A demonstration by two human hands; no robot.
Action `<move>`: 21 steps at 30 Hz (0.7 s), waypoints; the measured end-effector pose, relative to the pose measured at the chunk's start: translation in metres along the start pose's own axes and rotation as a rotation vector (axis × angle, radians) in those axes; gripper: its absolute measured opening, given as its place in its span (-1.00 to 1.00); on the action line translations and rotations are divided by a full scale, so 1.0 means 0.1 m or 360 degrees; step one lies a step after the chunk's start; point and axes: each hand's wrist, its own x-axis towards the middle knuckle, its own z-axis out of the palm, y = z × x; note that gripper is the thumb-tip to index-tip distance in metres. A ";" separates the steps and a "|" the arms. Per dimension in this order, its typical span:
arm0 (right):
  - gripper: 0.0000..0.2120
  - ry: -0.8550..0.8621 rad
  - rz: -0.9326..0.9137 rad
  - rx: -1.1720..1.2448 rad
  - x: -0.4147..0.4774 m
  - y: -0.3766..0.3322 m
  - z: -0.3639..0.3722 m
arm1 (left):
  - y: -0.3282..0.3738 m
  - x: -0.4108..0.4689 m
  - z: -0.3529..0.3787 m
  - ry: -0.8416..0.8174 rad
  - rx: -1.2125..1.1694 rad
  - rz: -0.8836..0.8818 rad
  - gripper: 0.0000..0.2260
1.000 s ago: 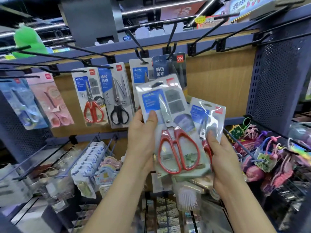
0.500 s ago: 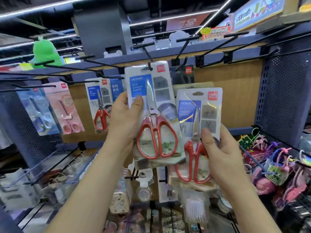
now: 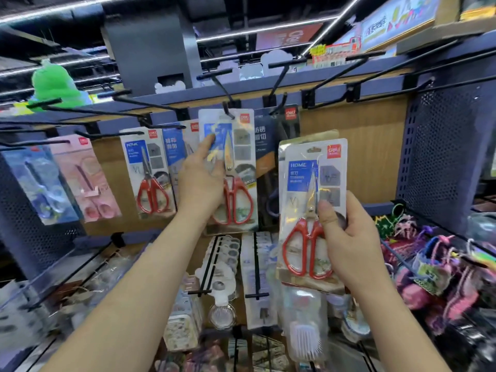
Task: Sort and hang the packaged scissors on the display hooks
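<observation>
Up toward the rack goes the left hand (image 3: pixel 204 181), raising its scissors pack (image 3: pixel 241 157) until the top meets the hook (image 3: pixel 227 110); whether the hole is threaded is unclear. It grips the pack's left edge. Lower right, off the rack, the right hand (image 3: pixel 346 237) pinches the spare pack (image 3: pixel 303 178), thumb on front. Both look light and stiff, with glossy, slippery plastic, so holding the card edge seems safest.

open hooks (image 3: pixel 307 98) right, hung packs (image 3: pixel 150 173) left
</observation>
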 end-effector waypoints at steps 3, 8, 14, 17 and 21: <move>-0.81 0.0010 0.0010 0.0081 0.04 0.01 0.00 | -0.11 0.09 0.17 -0.0083 0.0218 -0.0066 -0.43; -0.82 -0.0010 0.0157 0.0337 0.05 0.05 0.02 | -0.16 0.20 0.37 -0.0118 0.0383 -0.0114 -0.37; -0.82 -0.0057 0.0332 0.0556 0.03 0.05 -0.03 | 0.08 -0.02 0.12 -0.0020 0.0242 -0.0140 -0.61; -0.79 -0.0138 0.0274 0.0512 0.00 0.05 -0.03 | 0.39 -0.40 -0.04 -0.0143 -0.0379 0.0015 -0.83; -0.75 -0.0387 0.0160 0.0415 -0.06 0.00 0.00 | 0.57 -0.59 -0.11 -0.0437 -0.0298 0.0285 -0.78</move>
